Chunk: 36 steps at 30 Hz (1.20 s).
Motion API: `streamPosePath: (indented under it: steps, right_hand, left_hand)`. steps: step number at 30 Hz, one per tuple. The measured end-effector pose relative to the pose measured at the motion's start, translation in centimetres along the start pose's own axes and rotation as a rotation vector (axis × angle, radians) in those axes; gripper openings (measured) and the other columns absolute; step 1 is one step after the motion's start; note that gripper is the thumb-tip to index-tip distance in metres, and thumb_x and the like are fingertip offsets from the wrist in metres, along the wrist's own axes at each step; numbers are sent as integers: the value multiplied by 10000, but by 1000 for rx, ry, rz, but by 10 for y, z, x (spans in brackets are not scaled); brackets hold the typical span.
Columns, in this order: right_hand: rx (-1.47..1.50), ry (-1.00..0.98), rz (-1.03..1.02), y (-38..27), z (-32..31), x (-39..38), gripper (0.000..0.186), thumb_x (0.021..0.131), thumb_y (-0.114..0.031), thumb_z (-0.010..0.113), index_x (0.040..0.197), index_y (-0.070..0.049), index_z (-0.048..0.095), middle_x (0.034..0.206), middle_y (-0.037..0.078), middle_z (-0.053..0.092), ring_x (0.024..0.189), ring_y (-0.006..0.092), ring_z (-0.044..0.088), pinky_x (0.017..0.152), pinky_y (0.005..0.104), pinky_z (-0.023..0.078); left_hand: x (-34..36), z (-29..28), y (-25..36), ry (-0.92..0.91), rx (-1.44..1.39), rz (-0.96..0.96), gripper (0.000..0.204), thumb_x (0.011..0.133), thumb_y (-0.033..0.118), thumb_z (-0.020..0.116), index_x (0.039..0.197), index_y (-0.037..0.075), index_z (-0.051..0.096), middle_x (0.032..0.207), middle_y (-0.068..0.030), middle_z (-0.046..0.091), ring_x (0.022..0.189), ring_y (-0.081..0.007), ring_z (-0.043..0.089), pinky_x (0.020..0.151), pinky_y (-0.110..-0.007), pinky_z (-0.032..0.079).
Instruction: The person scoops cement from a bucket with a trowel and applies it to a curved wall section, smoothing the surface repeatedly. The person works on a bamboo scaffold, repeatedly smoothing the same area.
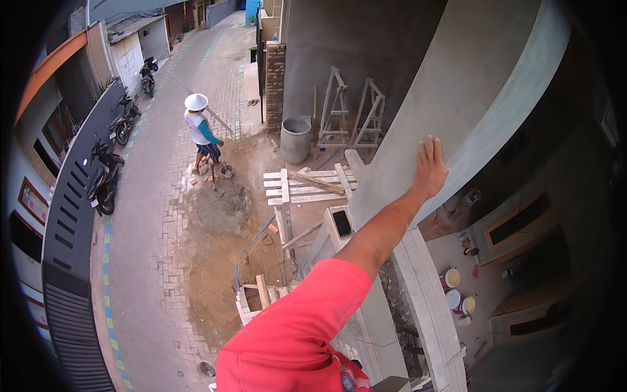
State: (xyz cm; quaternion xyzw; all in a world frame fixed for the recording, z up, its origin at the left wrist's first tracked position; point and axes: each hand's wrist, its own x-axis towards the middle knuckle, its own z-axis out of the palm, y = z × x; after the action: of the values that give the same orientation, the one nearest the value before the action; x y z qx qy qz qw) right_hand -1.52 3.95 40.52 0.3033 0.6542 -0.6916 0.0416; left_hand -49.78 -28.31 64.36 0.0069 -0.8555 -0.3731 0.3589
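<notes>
My left arm, in a red short sleeve, reaches up and to the right. At its end my left hand [431, 171] is open, fingers stretched out, palm down against or just over a smooth grey plastered column [408, 140]. I cannot tell whether the palm presses on it. A paler curved edge [506, 108] runs along the column's right side. Below the forearm, a black phone-like rectangle [341, 223] sits on top of a pale post. My right hand is not in view.
Far below, a person in a white conical hat [199, 127] stands by a wet mortar heap [225, 206]. Wooden scaffold planks [304, 187], trestles [334, 114] and a grey drum [296, 139] are nearby. Buckets [450, 279] stand at lower right; motorbikes [103, 179] line the paved lane.
</notes>
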Motion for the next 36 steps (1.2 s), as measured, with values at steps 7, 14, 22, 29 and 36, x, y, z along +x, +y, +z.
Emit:
streamPosePath:
  steps: [7, 14, 22, 29, 36]
  right_hand:
    - [-198, 23, -20, 5, -6, 7, 399, 816, -216, 575, 1195, -99, 530, 1096, 67, 606, 951, 232, 591, 762, 428, 505]
    - [-306, 53, -35, 11, -13, 1, 386, 819, -234, 578, 1175, -88, 543, 1065, 77, 610, 920, 234, 588, 740, 427, 498]
    - [-383, 72, -46, 17, -22, -11, 376, 822, -255, 582, 1151, -75, 557, 1029, 88, 615, 884, 237, 584, 716, 427, 490]
    - [-423, 84, -50, 22, -30, -17, 371, 824, -273, 584, 1130, -63, 569, 998, 97, 620, 853, 239, 581, 695, 426, 484]
    - [-452, 81, -50, 29, -39, -23, 370, 827, -291, 587, 1109, -52, 581, 967, 106, 624, 822, 242, 578, 674, 425, 477]
  left_hand:
    - [-3, 7, -3, 37, -2, 17, 891, 862, 296, 630, 1443, -54, 52, 1495, -300, 35, 1358, -526, 95, 1115, -537, 175]
    - [-6, 11, 0, 73, 8, 32, 901, 853, 292, 637, 1443, -58, 53, 1490, -310, 42, 1337, -551, 127, 1092, -557, 205]
    - [-7, 9, 1, 113, 8, 55, 895, 842, 287, 646, 1435, -73, 80, 1482, -324, 49, 1322, -567, 138, 1084, -558, 214]
    - [-4, 6, 2, 69, 3, 29, 887, 855, 284, 634, 1439, -64, 64, 1486, -320, 34, 1326, -571, 124, 1084, -562, 207]
    - [-6, 3, 1, 42, 5, 10, 882, 864, 276, 625, 1440, -59, 46, 1488, -318, 23, 1328, -568, 124, 1084, -574, 200]
